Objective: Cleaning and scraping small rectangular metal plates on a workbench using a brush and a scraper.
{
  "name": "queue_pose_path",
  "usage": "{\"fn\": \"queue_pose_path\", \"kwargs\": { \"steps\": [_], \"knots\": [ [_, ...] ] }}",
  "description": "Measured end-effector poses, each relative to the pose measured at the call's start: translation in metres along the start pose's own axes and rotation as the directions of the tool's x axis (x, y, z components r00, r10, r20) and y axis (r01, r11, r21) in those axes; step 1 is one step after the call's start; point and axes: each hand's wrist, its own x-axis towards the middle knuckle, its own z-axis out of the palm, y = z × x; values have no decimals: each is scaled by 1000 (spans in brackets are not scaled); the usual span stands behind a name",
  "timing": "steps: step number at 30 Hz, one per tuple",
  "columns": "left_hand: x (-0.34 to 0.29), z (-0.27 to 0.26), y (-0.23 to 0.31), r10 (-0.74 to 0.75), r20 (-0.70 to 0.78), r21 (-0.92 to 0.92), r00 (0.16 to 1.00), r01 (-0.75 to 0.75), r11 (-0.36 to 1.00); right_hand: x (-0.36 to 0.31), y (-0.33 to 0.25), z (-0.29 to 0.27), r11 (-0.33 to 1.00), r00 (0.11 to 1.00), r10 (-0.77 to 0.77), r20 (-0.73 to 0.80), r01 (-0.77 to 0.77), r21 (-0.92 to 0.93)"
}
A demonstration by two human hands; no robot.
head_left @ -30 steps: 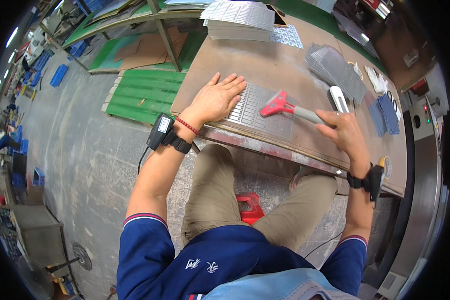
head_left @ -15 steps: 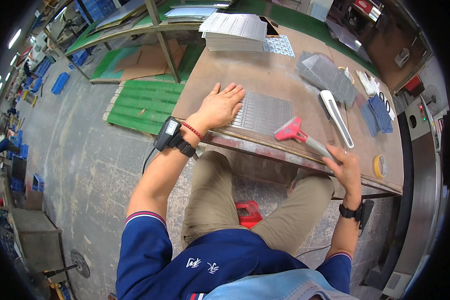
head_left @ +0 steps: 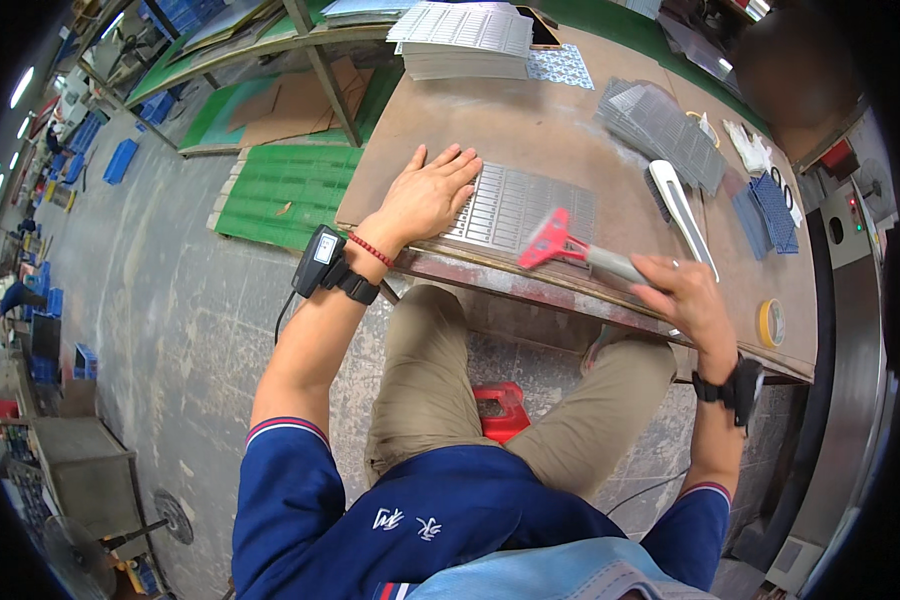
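While the left hand (head_left: 428, 202) lies flat with its fingers spread over the left edge of a slotted metal sheet (head_left: 515, 200), the right hand (head_left: 682, 300) is closed around the grey handle of a scraper (head_left: 582, 252). The two hands are well apart. The sheet lies flat on the brown counter (head_left: 560, 130), close to its near edge, and the scraper's red head is above the sheet's near right part; the head is blurred, so I cannot tell whether it touches the metal. A red beaded bracelet (head_left: 370, 250) circles the left wrist, and a black device is strapped on each forearm.

Right of the sheet, a white-handled brush (head_left: 682, 215) lies at a slant, with a yellow roll of tape (head_left: 771, 323) nearer the person. Farther back are a fanned pile of grey sheets (head_left: 662, 128), white gloves (head_left: 749, 148) and some blue pieces (head_left: 767, 215). At the far left of the counter rises a tall stack of slotted sheets (head_left: 465, 55), just beside a blue-patterned sheet (head_left: 572, 70). On the floor, between the person's legs, shows a red object (head_left: 510, 410)
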Motion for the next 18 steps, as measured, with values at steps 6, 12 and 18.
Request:
{"fn": "queue_pose_path", "kwargs": {
  "steps": [6, 12, 18],
  "knots": [
    [2, -1, 5, 3, -6, 11, 1000, -3, 1000, 10, 1, -6, 996, 996, -89, 30, 88, 19],
    [1, -1, 3, 1, -12, 24, 1000, 0, 1000, 31, -19, 4, 995, 995, -98, 10, 98, 13],
    [1, -2, 6, 11, 2, 20, 1000, -11, 1000, 13, -6, -2, 994, 996, -79, -35, 81, 67]
  ]
}}
